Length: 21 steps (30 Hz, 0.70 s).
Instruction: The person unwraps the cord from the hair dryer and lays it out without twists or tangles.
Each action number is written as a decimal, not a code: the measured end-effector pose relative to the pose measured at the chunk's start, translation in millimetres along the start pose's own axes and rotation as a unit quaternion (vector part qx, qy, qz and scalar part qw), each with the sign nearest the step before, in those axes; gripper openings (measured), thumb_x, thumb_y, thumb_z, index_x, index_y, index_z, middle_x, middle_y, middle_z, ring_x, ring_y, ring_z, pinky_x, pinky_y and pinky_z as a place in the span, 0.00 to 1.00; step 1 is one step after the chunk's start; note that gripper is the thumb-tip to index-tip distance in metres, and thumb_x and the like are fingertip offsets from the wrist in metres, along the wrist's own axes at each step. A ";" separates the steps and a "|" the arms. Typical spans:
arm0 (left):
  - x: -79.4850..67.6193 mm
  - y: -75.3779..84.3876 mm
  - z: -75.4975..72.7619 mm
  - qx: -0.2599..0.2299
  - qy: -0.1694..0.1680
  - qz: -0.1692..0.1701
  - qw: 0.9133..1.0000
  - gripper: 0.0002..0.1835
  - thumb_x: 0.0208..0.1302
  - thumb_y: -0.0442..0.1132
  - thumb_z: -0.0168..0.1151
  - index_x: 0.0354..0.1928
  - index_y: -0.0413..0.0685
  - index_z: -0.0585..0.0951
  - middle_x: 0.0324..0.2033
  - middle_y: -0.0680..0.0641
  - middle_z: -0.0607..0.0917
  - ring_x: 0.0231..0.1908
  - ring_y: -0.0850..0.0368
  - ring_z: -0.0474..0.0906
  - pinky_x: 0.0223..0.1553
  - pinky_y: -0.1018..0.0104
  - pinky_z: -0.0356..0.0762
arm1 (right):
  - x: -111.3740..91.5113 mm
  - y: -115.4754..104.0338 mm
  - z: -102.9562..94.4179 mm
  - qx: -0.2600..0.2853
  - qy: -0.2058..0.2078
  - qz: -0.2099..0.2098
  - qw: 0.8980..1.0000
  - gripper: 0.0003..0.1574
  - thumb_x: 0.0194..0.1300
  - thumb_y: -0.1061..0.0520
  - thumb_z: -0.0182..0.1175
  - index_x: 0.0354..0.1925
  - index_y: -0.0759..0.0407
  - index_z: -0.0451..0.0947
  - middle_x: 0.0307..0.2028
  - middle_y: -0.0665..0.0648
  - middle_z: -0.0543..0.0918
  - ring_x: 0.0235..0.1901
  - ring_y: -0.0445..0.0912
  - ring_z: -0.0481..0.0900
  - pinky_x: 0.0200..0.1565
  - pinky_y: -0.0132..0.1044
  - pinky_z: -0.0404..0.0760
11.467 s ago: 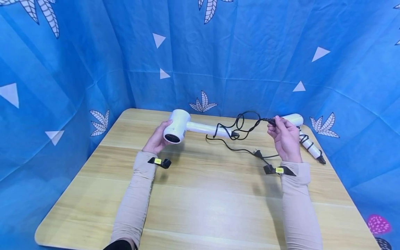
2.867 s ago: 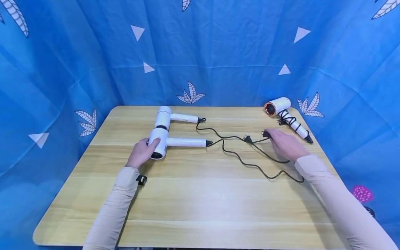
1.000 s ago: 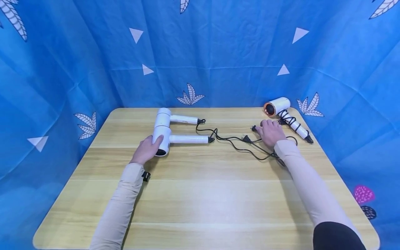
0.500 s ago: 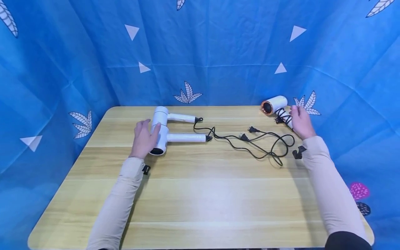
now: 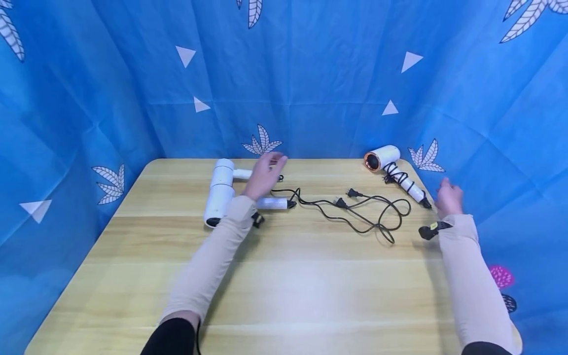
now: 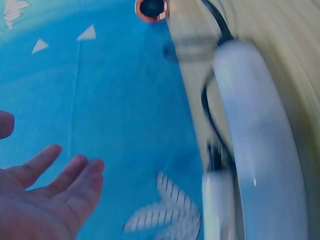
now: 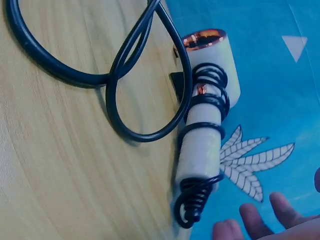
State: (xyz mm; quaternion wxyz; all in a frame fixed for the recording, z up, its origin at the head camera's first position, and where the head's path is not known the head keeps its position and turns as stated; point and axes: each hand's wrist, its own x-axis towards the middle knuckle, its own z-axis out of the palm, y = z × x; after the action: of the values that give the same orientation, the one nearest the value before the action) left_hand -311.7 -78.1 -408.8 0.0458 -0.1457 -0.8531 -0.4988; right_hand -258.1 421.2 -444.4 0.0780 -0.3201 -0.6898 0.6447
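Note:
Two white hair dryers lie end to end on the left of the table, their handles pointing right: a rear hair dryer (image 5: pixel 223 170) and a front hair dryer (image 5: pixel 217 203). My left hand (image 5: pixel 265 173) hovers above their handles, fingers spread and holding nothing; its arm hides part of the front one. Black cords (image 5: pixel 326 217) run right to two plugs (image 5: pixel 340 202). A third hair dryer (image 5: pixel 385 157), white with a copper rim, lies at the back right, its cord wound round the handle (image 7: pixel 200 155). My right hand (image 5: pixel 449 197) is beside that handle's end, apart from it, with loose fingers.
The wooden table (image 5: pixel 301 296) has rounded corners. A blue patterned curtain (image 5: pixel 288 74) hangs behind it and along both sides, close to my right hand. The loose cords form loops (image 5: pixel 392 217) in front of the third hair dryer.
My left hand has left the front hair dryer and moved right over the handles. My right hand has let go of the corded hair dryer's handle and drawn back to the right.

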 end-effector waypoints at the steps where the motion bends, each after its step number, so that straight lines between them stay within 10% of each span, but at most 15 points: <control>1: 5.7 4.4 11.0 -0.016 -0.005 -0.001 1.000 0.29 0.80 0.59 0.48 0.70 0.48 0.72 0.68 0.43 0.76 0.67 0.46 0.74 0.70 0.48 0.75 | 0.9 1.0 -0.9 0.006 -0.002 0.016 1.000 0.39 0.80 0.34 0.34 0.80 0.46 0.48 0.70 0.56 0.66 0.67 0.48 0.68 0.66 0.34 0.75; 5: 24.8 17.8 54.8 -0.050 -0.029 -0.014 0.998 0.28 0.80 0.59 0.48 0.69 0.49 0.74 0.64 0.44 0.80 0.63 0.47 0.78 0.65 0.51 0.79 | 4.3 6.8 -1.6 0.066 -0.016 0.076 0.995 0.48 0.79 0.33 0.30 0.82 0.43 0.22 0.84 0.47 0.34 0.82 0.45 0.39 0.81 0.44 0.56; 14: 59.4 28.9 137.4 -0.141 -0.048 -0.083 0.985 0.28 0.79 0.56 0.50 0.67 0.42 0.76 0.55 0.40 0.85 0.54 0.46 0.83 0.59 0.52 0.84 | 2.2 16.3 -11.1 0.164 -0.073 0.122 0.976 0.43 0.80 0.36 0.26 0.82 0.43 0.22 0.82 0.46 0.26 0.82 0.43 0.28 0.83 0.41 0.43; 21: 71.9 30.1 179.7 -0.194 -0.038 -0.142 0.970 0.27 0.78 0.53 0.51 0.62 0.37 0.79 0.54 0.33 0.84 0.54 0.39 0.84 0.61 0.47 0.82 | -2.5 24.2 -12.0 0.158 -0.059 0.121 0.978 0.44 0.81 0.37 0.31 0.83 0.45 0.27 0.84 0.47 0.34 0.83 0.41 0.35 0.82 0.36 0.52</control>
State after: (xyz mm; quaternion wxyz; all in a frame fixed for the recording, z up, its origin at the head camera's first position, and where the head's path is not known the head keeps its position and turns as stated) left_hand -359.3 105.6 -457.0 -0.0868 -0.0484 -0.7530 -0.6505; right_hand -241.6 429.0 -464.4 0.0084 -0.3461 -0.5394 0.7676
